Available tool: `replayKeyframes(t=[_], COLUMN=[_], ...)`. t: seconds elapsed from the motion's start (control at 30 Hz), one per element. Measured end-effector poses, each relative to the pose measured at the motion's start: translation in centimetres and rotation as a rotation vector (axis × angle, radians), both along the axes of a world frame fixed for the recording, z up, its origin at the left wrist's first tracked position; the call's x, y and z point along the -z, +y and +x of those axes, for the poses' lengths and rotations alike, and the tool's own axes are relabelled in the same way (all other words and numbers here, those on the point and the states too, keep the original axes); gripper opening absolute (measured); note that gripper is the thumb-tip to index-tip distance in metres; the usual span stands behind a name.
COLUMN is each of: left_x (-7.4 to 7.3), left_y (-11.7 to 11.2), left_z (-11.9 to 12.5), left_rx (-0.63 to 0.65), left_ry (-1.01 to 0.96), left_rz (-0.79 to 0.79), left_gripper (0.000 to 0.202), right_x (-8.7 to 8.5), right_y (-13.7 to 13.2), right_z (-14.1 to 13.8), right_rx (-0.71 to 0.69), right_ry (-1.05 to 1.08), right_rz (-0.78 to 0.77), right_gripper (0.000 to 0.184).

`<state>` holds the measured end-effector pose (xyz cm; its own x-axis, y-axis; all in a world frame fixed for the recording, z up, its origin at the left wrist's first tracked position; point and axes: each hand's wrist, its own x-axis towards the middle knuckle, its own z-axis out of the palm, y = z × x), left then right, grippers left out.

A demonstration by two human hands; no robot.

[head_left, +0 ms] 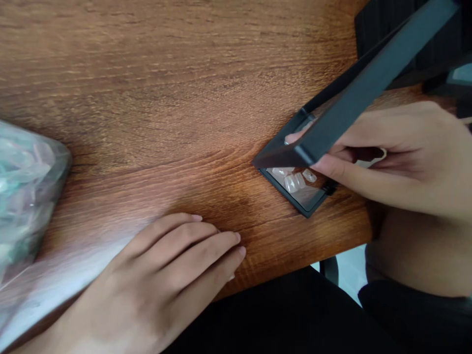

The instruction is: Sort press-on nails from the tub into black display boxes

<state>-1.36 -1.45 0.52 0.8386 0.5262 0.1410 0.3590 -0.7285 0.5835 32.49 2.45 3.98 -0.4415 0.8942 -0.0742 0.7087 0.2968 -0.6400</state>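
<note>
Right hand [401,167] at an open black frame [342,114], its pinch half hidden

At nine o'clock a clear packet [27,177] of blurred pale green and lilac pieces lay on the wooden table [155,98]. Between seven and eight o'clock the left hand [158,280] rested palm down, fingers outstretched side by side, nothing seen in it. Toward three o'clock, on the tabletop, was the frame: dark, slim-rimmed and sharp-cornered, one half low, the other raised and slanting toward two o'clock, its rim carrying a bluish-grey sheen. At the low half's glossy see-through pane [308,196] sat several small clear pieces [291,183], curved and shiny, one with a dark speck. The right hand's thumb met the raised rim and a fingertip showed beyond it; whether they clamped anything, I could not tell. Toward two o'clock stood a black ridged object [435,56].
</note>
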Motion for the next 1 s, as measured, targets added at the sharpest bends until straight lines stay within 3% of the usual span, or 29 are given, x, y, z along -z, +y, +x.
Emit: replayKeyframes(t=[0.1, 0.47, 0.7, 1.0], left_x=[0.12, 0.05, 0.36, 0.25], left_y=[-0.05, 0.10, -0.13, -0.02], left_z=[0.04, -0.05, -0.08, -0.09], left_rx=[-0.006, -0.012, -0.006, -0.010], left_ry=[-0.016, -0.036, -0.028, -0.026], left_rz=[0.014, 0.025, 0.018, 0.023], left_gripper=[0.033, 0.034, 0.035, 0.035], right_x=[0.09, -0.30, 0.08, -0.34], right_y=[-0.01, -0.23, -0.04, -0.44], right_z=[0.38, 0.36, 0.83, 0.39], right_rx=[-0.073, -0.037, -0.083, -0.075], right_ry=[-0.020, 0.001, 0.003, 0.014], right_rz=[0.064, 0.047, -0.029, 0.012], right_gripper=[0.016, 0.012, 0.011, 0.010])
